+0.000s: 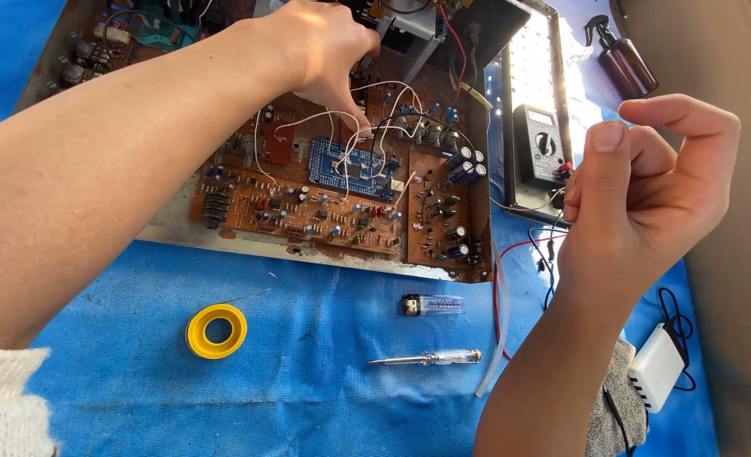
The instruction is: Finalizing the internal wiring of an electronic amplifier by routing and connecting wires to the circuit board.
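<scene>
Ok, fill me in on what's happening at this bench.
A person is working on an opened brown circuit board on a blue cloth. The left hand pinches thin white wires above a small blue board. The right hand is raised beside a multimeter, fingers curled. A yellow solder spool, lighter and screwdriver lie untouched.

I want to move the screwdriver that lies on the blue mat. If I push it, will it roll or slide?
The screwdriver looks round and slim, so it would probably roll sideways rather than slide. The blue mat is wrinkled, which may stop it soon. Its clear handle suggests light plastic, so it is likely light to lift.
</scene>
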